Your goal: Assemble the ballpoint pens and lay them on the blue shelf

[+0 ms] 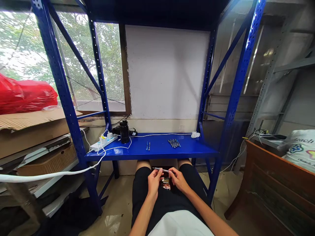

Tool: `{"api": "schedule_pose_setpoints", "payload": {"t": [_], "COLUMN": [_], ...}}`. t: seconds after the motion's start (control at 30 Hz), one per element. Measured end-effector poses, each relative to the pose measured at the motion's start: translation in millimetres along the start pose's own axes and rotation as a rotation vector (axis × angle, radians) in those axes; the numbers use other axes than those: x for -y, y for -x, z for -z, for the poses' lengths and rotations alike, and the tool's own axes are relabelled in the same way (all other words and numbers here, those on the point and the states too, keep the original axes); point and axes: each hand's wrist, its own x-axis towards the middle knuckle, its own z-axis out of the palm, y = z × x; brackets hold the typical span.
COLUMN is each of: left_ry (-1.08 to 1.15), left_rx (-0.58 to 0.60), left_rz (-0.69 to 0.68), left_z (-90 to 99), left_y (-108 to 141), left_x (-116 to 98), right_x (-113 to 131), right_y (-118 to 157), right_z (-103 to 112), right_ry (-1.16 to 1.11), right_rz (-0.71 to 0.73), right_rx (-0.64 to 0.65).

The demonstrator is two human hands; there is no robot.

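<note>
Above my lap, a slim pen (161,169) lies sideways between my two hands. My left hand (154,181) pinches it near its middle, with the pen's left end sticking out past the fingers. At the other end, the fingertips of my right hand (177,180) close on it. Below the hands, a dark item with a small lit or printed picture (166,186) rests between my thighs, partly covered by my fingers. On the blue shelf (118,151) in front lie a pair of pens (148,146) and, further right, a group of several pens (174,143) side by side.
A white power strip (104,143) with plugs and a dark bottle (124,131) stand at the shelf's left. A white cable (61,173) crosses the left side. Blue uprights (236,78) frame the shelf. A wooden chair (268,177) stands at right.
</note>
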Motion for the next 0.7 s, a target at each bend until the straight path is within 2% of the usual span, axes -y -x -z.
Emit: {"api": "schedule_pose_setpoints", "payload": {"t": [0.47,0.57,0.7], "left_ry": [-0.031,-0.029,-0.031], "left_rx": [0.031,0.024,0.002], "left_rz": [-0.014,0.003,0.016], "left_z": [-0.7,-0.5,0.3], "left_y": [0.0,0.6,1.5], "left_x": [-0.5,-0.1,-0.1], "right_x": [-0.8,0.6,2.4], "right_y": [1.8,4.0,2.6], "right_z": [-3.4,-3.2,-1.5], "right_ry": [-0.295,-0.319,-0.304], "right_rz": [-0.238,-0.260,-0.220], "right_rx": [0.193,0.191,0.108]}}
